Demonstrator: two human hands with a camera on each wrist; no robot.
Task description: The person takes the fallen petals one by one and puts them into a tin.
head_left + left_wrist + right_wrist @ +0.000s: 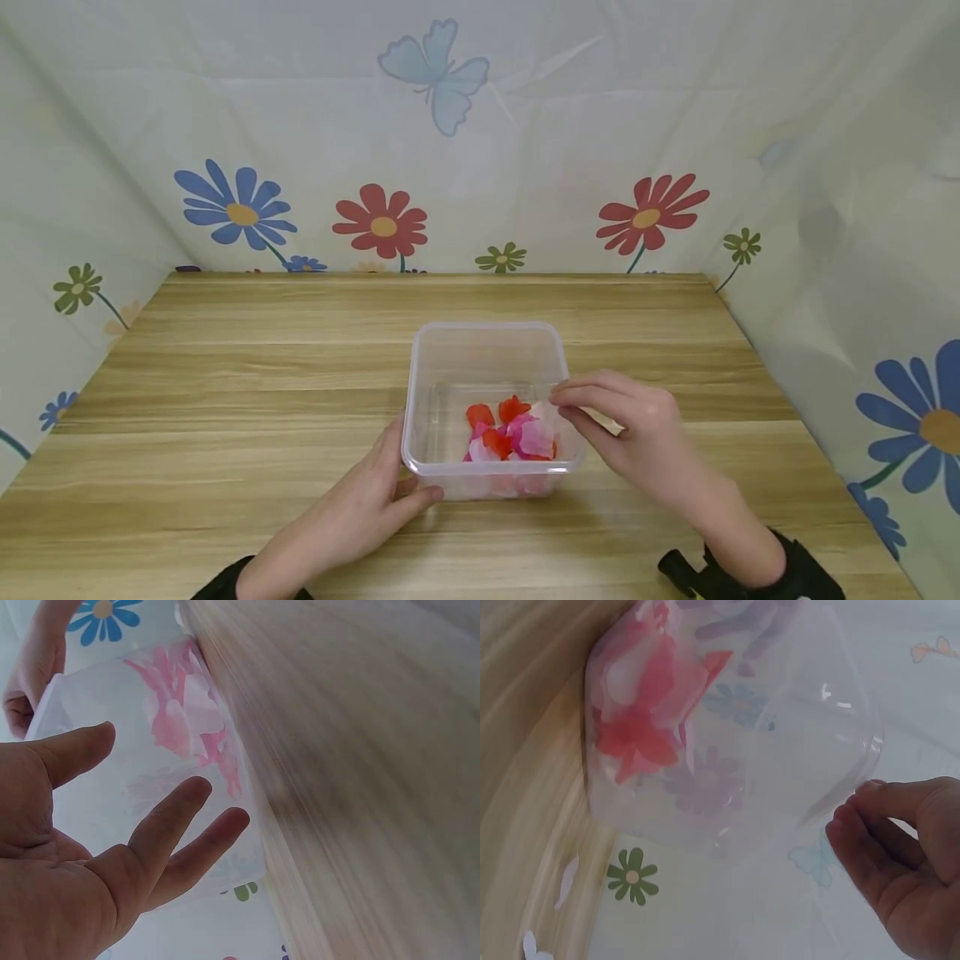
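A clear square plastic container (491,354), lidless, stands on the wooden table. Inside, red, pink and pale artificial petals (513,433) lie in a loose heap toward its front right. My left hand (367,496) rests against the container's left side and front left corner; in the left wrist view its fingers look spread and mostly straight. With fingertips together, my right hand (633,425) pinches the container's right rim. The right wrist view shows the thumb and fingers of the right hand (904,847) meeting at that rim.
The wood-grain table (262,358) extends around the container. Pale cloth (525,125) printed with flowers and a butterfly hangs behind and at both sides. A small pale piece (568,881) shows on the table in the right wrist view; its kind is unclear.
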